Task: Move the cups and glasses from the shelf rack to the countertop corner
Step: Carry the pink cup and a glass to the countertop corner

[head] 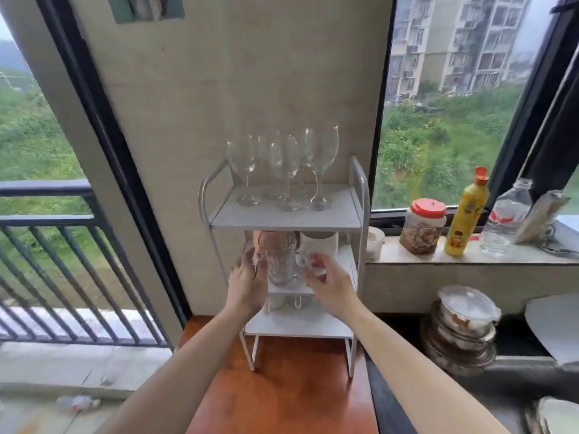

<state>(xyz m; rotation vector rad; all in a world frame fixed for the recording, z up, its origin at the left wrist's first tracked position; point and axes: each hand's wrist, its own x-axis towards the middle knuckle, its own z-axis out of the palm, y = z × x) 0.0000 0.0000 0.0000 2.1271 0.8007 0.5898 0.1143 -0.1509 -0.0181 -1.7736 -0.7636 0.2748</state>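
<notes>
A white three-tier shelf rack (360, 195) stands on a reddish-brown wooden surface against the wall. Several clear wine glasses (283, 164) stand upright on its top tier. At the middle tier, a clear glass mug (279, 261) with a handle sits between both hands. My left hand (247, 283) presses against the mug's left side. My right hand (329, 281) has its fingers at the mug's handle on the right. Behind the mug stands a white cup (319, 245). More white cups show partly on the lowest tier, mostly hidden by my hands.
On the window ledge to the right stand a small white cup (374, 242), a red-lidded jar (423, 227), a yellow bottle (466, 214) and a clear water bottle (507, 217). Stacked lidded containers (463, 324) sit lower right. The wooden surface (282, 402) extends toward me.
</notes>
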